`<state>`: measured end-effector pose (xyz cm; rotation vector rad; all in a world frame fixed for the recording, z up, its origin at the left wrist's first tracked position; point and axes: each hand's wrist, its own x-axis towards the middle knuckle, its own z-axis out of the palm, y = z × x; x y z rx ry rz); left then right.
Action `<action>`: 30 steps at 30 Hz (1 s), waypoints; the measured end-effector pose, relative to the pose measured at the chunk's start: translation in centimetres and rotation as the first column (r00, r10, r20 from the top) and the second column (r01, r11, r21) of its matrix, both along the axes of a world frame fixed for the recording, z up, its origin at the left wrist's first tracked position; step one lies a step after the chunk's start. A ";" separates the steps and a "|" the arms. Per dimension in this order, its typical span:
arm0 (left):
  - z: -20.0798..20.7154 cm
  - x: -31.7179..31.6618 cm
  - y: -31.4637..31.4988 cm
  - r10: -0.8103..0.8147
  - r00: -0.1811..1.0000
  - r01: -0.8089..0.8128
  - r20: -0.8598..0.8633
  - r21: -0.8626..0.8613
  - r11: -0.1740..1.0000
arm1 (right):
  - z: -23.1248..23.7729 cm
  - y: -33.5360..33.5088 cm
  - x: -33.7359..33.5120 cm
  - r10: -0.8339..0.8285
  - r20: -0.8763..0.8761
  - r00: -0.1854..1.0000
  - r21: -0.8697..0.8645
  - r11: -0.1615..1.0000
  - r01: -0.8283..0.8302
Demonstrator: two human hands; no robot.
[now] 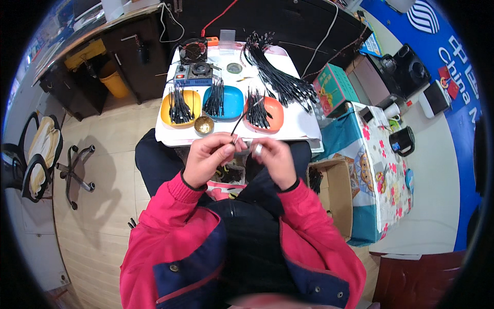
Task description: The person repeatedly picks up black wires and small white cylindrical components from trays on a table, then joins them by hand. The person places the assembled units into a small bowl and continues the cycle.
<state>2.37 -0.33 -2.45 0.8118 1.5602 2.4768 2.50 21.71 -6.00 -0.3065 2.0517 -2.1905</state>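
Note:
Over the near edge of the white table, my left hand (208, 157) pinches a thin black cable (239, 123) between thumb and fingers. The cable slants up and right from the fingertips toward the orange bowl (278, 114). Close beside it on the right, my right hand (276, 160) is closed, its fingers curled toward the left fingertips. A silvery band (258, 150) shows at its fingers; what those fingers hold is too small to make out. Bundles of black cables lie in the orange bowl, the blue bowl (235, 101) and the yellow bowl (195, 99).
A small brass-coloured bowl (204, 125) stands at the table's near edge. Behind the bowls are a blue device (193, 75), a small fan (194, 50) and a large cable bundle (288, 85). A cardboard box (338, 198) stands to my right, beside a cloth-covered table (378, 201).

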 end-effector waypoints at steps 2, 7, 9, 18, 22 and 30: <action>-0.4 1.0 0.2 -0.070 0.997 0.070 0.019 0.008 0.997 | 2.8 -0.3 -0.9 -0.046 -0.061 0.997 -0.251 0.968 0.029; -0.6 1.7 0.4 -0.173 0.980 0.178 0.098 -0.049 0.983 | 6.3 -0.7 -0.8 -0.013 -0.218 0.976 -0.323 0.944 -0.060; -0.5 1.4 0.6 -0.164 0.981 0.172 0.102 -0.077 0.982 | 6.4 -0.6 -0.4 -0.033 -0.255 0.966 -0.340 0.939 -0.058; -0.8 0.8 4.3 0.391 0.894 -0.440 -0.221 -0.254 0.862 | 4.2 -3.1 1.8 -0.276 -0.285 0.918 -0.164 0.958 0.237; -1.4 0.8 4.4 0.290 0.956 -0.291 -0.031 -0.175 0.940 | 3.6 -2.1 1.9 -0.203 -0.253 0.946 -0.145 0.975 0.170; -1.5 0.8 3.8 0.021 0.969 0.008 0.246 -0.116 0.993 | 3.6 -0.5 2.1 -0.135 -0.250 0.959 -0.100 0.989 0.113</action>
